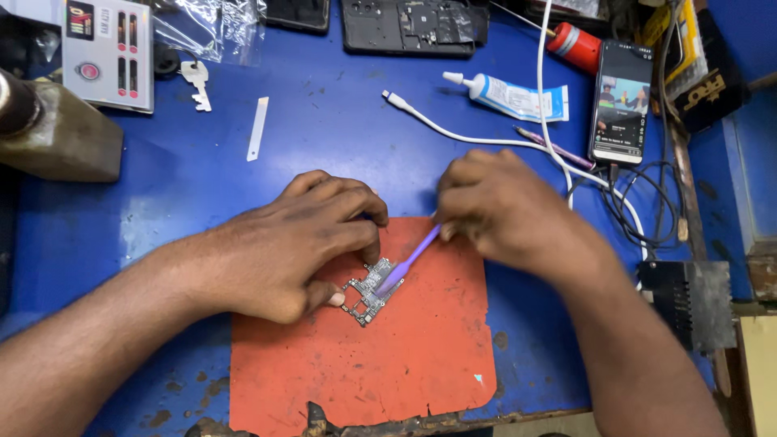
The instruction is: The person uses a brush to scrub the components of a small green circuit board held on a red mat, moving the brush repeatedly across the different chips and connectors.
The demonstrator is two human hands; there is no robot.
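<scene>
The left hand [299, 243] is pinning a small circuit board [371, 290] to the orange mat [421, 356] while the right hand [498, 206] is gripping a purple spudger [409, 263] — too much leverage risks chipping components or flicking the board away.

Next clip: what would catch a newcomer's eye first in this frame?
First, the two hands meeting over the orange mat at the centre of the blue bench: the left hand pins a small circuit board while the right hand presses a purple plastic tool onto it. Next, the lit smartphone at upper right, with a white glue tube and white cable beside it.
</scene>
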